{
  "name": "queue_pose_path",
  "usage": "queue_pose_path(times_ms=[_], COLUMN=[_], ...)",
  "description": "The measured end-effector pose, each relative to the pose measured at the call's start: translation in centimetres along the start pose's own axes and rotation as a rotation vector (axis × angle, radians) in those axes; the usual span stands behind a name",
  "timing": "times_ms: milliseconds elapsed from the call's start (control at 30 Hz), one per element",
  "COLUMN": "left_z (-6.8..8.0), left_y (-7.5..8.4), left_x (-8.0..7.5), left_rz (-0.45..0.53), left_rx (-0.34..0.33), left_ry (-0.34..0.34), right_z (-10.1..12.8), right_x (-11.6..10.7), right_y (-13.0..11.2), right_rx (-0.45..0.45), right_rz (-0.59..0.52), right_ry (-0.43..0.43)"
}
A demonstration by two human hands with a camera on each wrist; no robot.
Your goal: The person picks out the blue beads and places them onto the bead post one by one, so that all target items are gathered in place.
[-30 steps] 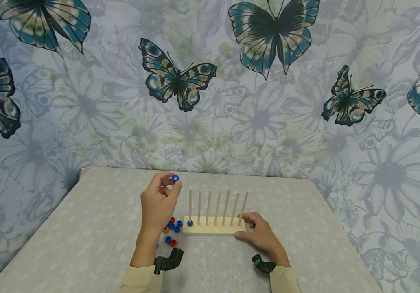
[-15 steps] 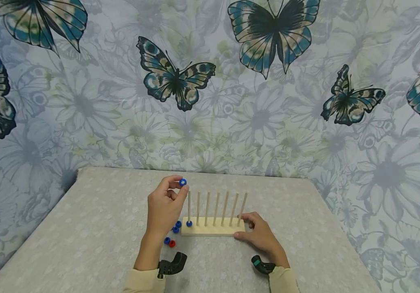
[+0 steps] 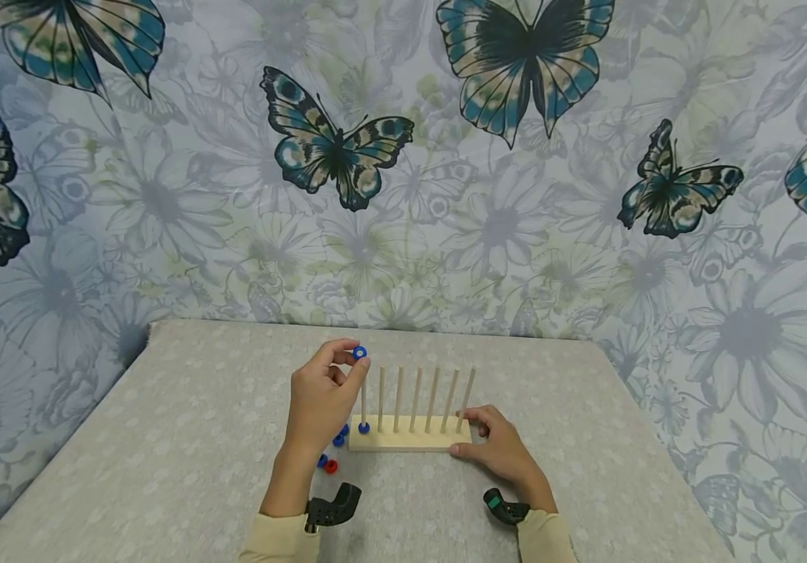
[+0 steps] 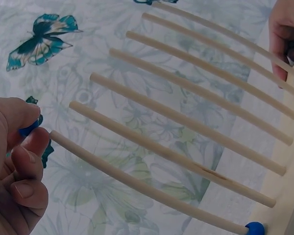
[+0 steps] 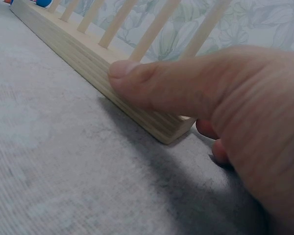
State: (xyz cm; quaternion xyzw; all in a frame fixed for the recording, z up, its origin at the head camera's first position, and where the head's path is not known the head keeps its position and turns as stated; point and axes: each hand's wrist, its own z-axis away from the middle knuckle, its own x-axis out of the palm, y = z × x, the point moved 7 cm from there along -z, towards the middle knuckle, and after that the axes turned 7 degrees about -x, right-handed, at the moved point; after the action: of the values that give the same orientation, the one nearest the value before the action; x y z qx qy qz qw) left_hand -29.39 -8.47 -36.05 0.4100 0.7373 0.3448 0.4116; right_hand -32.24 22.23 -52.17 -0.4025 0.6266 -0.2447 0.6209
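My left hand (image 3: 321,397) has shifted right, thumb and finger pinching the blue bead (image 3: 359,353) mid-frame, beside the leftmost peg's (image 3: 364,403) tip. I'd level its hole over that tip before releasing; right hand (image 3: 498,444) grips the base (image 3: 403,446), lower centre-right.

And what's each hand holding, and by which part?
Left hand: a blue bead, pinched by its outer edge. Right hand: the wooden base, gripped at its right end.

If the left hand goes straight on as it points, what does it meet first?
Likely the tip of the leftmost peg, just beyond the bead the left hand pinches; depth is unclear, so it might pass over instead.
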Motion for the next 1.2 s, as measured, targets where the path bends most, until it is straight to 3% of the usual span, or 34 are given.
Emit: queue_pose_path(times_ms=[1200], left_z=[0.03], left_y=[-0.37], left_x=[0.03], left_rz=[-0.136], left_rx=[0.008], left_ry=[-0.065], right_z=[0.02], right_x=[0.14], right_y=[0.10], right_rx=[-0.013], right_rz=[-0.004], right_ry=[-0.008])
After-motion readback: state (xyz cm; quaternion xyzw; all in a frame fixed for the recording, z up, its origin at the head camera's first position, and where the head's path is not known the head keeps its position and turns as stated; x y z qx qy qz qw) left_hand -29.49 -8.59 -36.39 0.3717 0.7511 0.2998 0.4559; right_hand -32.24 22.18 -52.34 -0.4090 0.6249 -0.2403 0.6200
